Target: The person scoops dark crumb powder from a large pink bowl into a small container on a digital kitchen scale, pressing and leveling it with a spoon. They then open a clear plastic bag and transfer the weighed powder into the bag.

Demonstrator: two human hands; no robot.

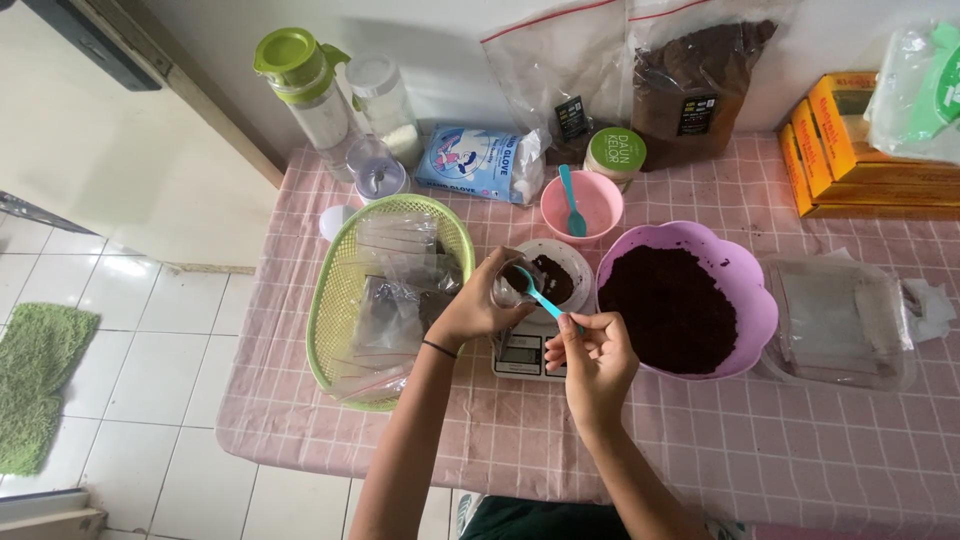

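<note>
right hand [598, 358], lower centre: pinched teal spoon [540, 296]. left hand [480, 305]: gripped small clear bag [508, 283] above scale [528, 345]; purple bowl [750, 300] at right.

— The purple bowl [745, 290]?
— Smooth glossy plastic, holding matt, crumbly dark powder [667, 308].
— The worktop [760, 450]?
— Soft checked pink cloth. The green basket [335, 300] is woven-look plastic; the small bags [385, 310] are clear, shiny film.
</note>
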